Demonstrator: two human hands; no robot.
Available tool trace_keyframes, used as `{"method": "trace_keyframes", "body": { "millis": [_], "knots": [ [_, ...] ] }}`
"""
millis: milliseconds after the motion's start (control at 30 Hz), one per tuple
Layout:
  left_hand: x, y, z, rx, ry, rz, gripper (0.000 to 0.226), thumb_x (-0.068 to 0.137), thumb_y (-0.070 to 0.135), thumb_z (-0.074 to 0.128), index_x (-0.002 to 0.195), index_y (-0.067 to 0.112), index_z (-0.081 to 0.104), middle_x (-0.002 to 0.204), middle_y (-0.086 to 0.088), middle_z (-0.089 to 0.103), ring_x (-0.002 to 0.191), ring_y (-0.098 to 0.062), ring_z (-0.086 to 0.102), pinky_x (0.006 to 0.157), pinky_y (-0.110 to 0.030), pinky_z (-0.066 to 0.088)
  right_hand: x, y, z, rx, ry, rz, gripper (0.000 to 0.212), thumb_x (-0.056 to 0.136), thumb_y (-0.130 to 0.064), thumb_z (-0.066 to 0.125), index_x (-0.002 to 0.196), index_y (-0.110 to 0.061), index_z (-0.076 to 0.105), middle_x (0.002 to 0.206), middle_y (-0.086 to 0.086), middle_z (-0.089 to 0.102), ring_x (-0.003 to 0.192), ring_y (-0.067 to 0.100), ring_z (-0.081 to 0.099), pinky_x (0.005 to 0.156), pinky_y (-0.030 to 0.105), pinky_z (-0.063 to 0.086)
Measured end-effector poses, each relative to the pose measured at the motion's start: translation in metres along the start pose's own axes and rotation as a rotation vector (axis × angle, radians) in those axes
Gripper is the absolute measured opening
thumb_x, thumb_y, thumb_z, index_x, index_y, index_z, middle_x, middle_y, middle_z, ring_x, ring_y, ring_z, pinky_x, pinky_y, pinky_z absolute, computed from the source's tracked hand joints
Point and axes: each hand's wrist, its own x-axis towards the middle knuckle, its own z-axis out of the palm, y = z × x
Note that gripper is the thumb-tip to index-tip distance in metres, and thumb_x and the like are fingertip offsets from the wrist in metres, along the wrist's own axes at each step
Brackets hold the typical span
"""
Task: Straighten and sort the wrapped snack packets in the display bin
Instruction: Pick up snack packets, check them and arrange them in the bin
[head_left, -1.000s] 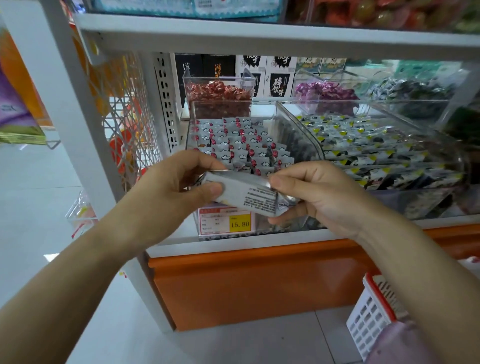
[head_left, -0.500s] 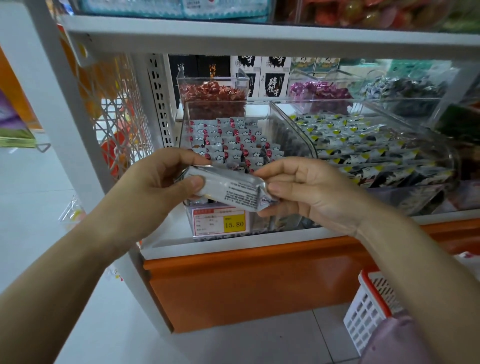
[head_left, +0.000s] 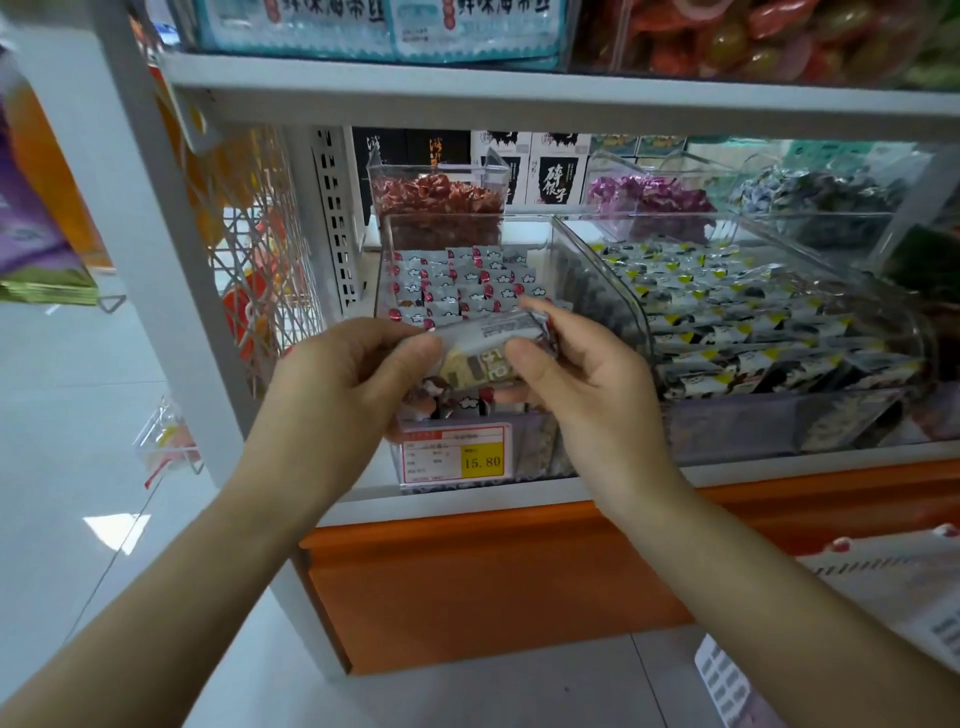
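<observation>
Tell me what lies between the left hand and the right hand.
In the head view, a silver snack packet fills the gap; the left hand pinches one end and the right hand the other.

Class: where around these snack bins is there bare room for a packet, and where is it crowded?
Bare: the white ledge between the bin fronts and the orange panel. Crowded: the red-packet bin and the yellow-packet bin, both full.

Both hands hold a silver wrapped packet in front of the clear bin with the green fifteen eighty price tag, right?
Not quite: the head view shows the price tag on the clear plastic bin is yellow, not green. Left hand and right hand do hold the silver wrapped packet before it.
</observation>
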Motion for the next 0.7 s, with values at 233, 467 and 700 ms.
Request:
{"method": "trace_keyframes", "body": {
  "millis": [233,467,700],
  "knots": [
    [0.023,-0.023,-0.008,0.59,-0.074,0.106,0.083,0.077,0.066,0.029,0.146,0.019,0.028,0.151,-0.003,0.03,0.139,-0.025,0.021,0.112,-0.04,0.015,0.075,-0.003,0.004,-0.179,0.202,-0.012,0.02,0.083,-0.009,0.068,0.095,-0.016,0.054,0.1,0.006,0.064,0.089,0.026,0.067,0.08,0.046,0.055],
    [0.026,-0.037,-0.006,0.571,-0.194,0.057,0.087,0.079,0.067,0.022,0.15,0.02,0.007,0.158,0.001,0.012,0.143,-0.017,0.002,0.113,-0.035,0.004,0.145,0.02,0.039,-0.688,-0.041,-0.18,0.018,0.082,-0.016,0.069,0.092,-0.006,0.06,0.081,-0.004,0.048,0.069,0.002,0.042,0.056,0.01,0.03],
    [0.029,-0.042,-0.013,0.499,-0.239,0.083,0.073,0.09,0.05,0.039,0.15,0.023,0.007,0.157,0.006,0.011,0.141,-0.01,0.004,0.109,-0.025,0.004,0.173,0.031,0.054,-0.927,-0.281,-0.191,0.041,0.078,-0.025,0.074,0.113,-0.009,0.058,0.107,0.003,0.058,0.091,0.012,0.046,0.073,0.024,0.033]
  ]
}}
